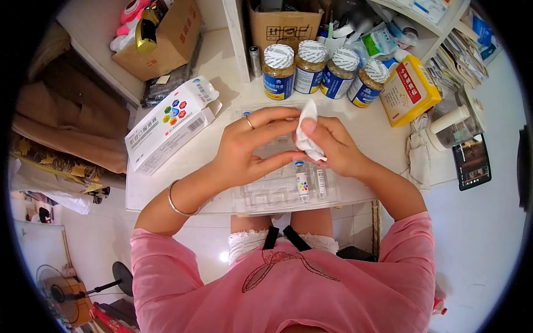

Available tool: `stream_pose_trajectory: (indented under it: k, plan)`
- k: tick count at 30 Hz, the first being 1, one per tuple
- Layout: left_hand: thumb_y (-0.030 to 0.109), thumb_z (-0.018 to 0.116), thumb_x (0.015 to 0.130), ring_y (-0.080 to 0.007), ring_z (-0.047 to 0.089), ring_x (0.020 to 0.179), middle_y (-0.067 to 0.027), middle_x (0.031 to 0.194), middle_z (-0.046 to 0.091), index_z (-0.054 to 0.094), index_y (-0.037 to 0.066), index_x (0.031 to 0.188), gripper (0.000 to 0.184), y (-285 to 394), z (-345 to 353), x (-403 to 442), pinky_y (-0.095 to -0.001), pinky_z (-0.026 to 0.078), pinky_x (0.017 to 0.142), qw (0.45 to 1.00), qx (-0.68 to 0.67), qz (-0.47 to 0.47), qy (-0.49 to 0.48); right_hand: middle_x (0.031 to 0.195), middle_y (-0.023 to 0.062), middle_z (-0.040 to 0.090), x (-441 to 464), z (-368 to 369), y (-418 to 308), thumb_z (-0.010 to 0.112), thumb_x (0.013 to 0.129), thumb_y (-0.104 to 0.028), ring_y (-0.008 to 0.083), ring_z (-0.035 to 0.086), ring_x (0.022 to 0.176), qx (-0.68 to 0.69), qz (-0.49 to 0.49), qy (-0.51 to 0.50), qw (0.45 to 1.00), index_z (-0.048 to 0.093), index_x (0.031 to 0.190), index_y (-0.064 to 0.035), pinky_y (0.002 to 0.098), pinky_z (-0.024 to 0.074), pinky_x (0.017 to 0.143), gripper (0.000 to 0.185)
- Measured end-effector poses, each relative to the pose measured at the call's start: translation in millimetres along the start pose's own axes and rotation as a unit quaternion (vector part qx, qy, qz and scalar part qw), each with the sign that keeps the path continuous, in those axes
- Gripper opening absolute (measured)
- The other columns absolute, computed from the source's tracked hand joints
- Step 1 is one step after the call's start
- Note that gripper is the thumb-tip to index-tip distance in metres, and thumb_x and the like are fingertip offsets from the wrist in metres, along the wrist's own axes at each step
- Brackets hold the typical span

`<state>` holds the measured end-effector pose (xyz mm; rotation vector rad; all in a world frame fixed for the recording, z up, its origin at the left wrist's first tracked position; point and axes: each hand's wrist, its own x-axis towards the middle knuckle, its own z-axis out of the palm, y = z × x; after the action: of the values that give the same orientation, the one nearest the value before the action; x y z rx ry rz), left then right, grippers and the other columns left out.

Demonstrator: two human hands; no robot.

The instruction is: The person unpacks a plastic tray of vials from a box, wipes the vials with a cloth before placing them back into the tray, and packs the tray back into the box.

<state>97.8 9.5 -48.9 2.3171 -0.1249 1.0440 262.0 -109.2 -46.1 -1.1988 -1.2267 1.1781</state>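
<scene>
A crumpled white tissue (pixel 308 133) is gripped in my right hand (pixel 341 147), its thumb pressed on top. My left hand (pixel 244 139) reaches in from the left, fingers and thumb curved, their tips against the tissue's left side. Whatever lies between those fingertips is hidden. Just below the hands, a small clear vial with a blue cap (pixel 301 180) lies in a clear plastic tray (pixel 258 198). Beside it is a second small vial (pixel 321 183), its label showing a barcode. A blue cap also shows above my left hand.
An open white carton (pixel 172 125) lies at the left. Several jars with white lids (pixel 278 72) stand along the back, near a yellow box (pixel 410 91). A clear pitcher (pixel 458 117) and a phone (pixel 472 162) are at the right. Cardboard boxes (pixel 284 28) sit behind.
</scene>
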Motion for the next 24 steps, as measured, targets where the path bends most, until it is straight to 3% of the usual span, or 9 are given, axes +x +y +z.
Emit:
stream_pose_trajectory:
  k: [3, 6, 8, 12, 15, 17, 18, 20, 24]
  plan:
    - [0.012, 0.080, 0.070, -0.0276, 0.065, 0.095, -0.0155, 0.114, 0.062, 0.066, 0.000, 0.108, 0.043, -4.0, 2.2, -3.4, -0.0306, 0.052, 0.081, 1.000, -0.006, 0.027, 0.003, 0.061, -0.0002, 0.053, 2.0, -0.3, -2.7, 0.039, 0.100, -0.042, 0.0062, 0.046, 0.048, 0.016, 0.006, -0.011, 1.000, 0.058, 0.080, -0.0036, 0.0217, 0.0337, 0.042, 0.047]
    - [0.011, 0.081, 0.070, -0.0230, 0.062, 0.096, -0.0135, 0.110, 0.062, 0.067, 0.002, 0.109, 0.043, -5.7, 3.4, -6.4, -0.0301, 0.049, 0.082, 0.998, -0.060, -0.020, 0.012, 0.060, 0.0004, 0.052, 4.5, -0.6, 2.2, 0.034, 0.101, -0.044, 0.0069, 0.046, 0.047, 0.004, 0.033, -0.008, 0.999, 0.057, 0.079, -0.0039, 0.0220, 0.0336, 0.042, 0.051]
    - [0.009, 0.077, 0.073, -0.0214, 0.063, 0.090, -0.0114, 0.103, 0.061, 0.067, 0.001, 0.102, 0.031, -0.6, 1.9, -3.6, -0.0291, 0.051, 0.073, 0.993, -0.070, -0.090, 0.019, 0.060, 0.0002, 0.052, 6.0, -1.4, 5.8, 0.037, 0.101, -0.042, 0.0065, 0.045, 0.047, 0.018, 0.008, -0.023, 1.000, 0.058, 0.081, -0.0036, 0.0224, 0.0335, 0.041, 0.048]
    - [0.005, 0.071, 0.079, -0.0199, 0.060, 0.086, -0.0108, 0.100, 0.058, 0.065, 0.001, 0.098, 0.021, -0.1, 0.5, -2.1, -0.0271, 0.048, 0.065, 0.996, -0.025, -0.088, 0.021, 0.065, 0.0005, 0.055, 7.1, -2.2, 7.3, 0.045, 0.100, -0.036, 0.0059, 0.047, 0.052, -0.008, -0.012, -0.026, 1.000, 0.060, 0.090, -0.0022, 0.0215, 0.0352, 0.045, 0.038]
    - [0.004, 0.065, 0.082, -0.0193, 0.056, 0.085, -0.0111, 0.102, 0.056, 0.062, 0.001, 0.098, 0.016, -0.9, 0.5, -1.4, -0.0261, 0.045, 0.063, 0.993, -0.044, -0.104, 0.040, 0.082, 0.0033, 0.059, 6.2, -0.5, 1.5, 0.053, 0.097, -0.028, 0.0076, 0.054, 0.068, -0.057, 0.007, -0.034, 0.998, 0.058, 0.104, -0.0014, 0.0229, 0.0433, 0.057, 0.028]
    - [0.005, 0.065, 0.083, -0.0199, 0.055, 0.085, -0.0115, 0.101, 0.055, 0.061, 0.001, 0.099, 0.017, -4.9, -0.3, -1.6, -0.0271, 0.045, 0.066, 0.993, -0.031, -0.106, 0.044, 0.099, 0.0093, 0.061, 9.0, 2.1, 5.9, 0.058, 0.092, -0.018, 0.0158, 0.059, 0.089, -0.084, -0.112, -0.023, 0.990, 0.053, 0.117, -0.0015, 0.0288, 0.0468, 0.075, 0.030]
    - [0.005, 0.065, 0.083, -0.0199, 0.055, 0.085, -0.0115, 0.101, 0.055, 0.061, 0.001, 0.099, 0.017, -6.1, -0.1, -1.7, -0.0271, 0.045, 0.066, 0.993, -0.032, -0.105, 0.044, 0.099, 0.0093, 0.061, 9.0, 0.4, 5.3, 0.058, 0.092, -0.018, 0.0158, 0.059, 0.089, -0.084, -0.112, -0.022, 0.990, 0.053, 0.117, -0.0015, 0.0288, 0.0468, 0.075, 0.030]
    - [0.009, 0.065, 0.084, -0.0212, 0.055, 0.087, -0.0122, 0.102, 0.055, 0.060, 0.001, 0.097, 0.016, -8.2, -0.1, -1.8, -0.0285, 0.045, 0.067, 0.995, 0.035, -0.068, 0.057, 0.110, 0.0158, 0.060, 9.9, -4.5, 3.3, 0.058, 0.087, -0.010, 0.0261, 0.059, 0.103, -0.276, -0.175, 0.000, 0.945, 0.049, 0.121, -0.0018, 0.0354, 0.0461, 0.085, 0.036]
    - [0.014, 0.063, 0.087, -0.0218, 0.055, 0.081, -0.0118, 0.096, 0.057, 0.057, 0.002, 0.097, 0.017, -6.2, -6.3, 3.3, -0.0298, 0.045, 0.066, 0.991, 0.070, -0.069, 0.092, 0.112, 0.0190, 0.059, 9.7, -5.0, 4.7, 0.058, 0.084, -0.007, 0.0325, 0.060, 0.102, -0.400, -0.263, 0.076, 0.875, 0.046, 0.124, -0.0021, 0.0391, 0.0477, 0.083, 0.042]
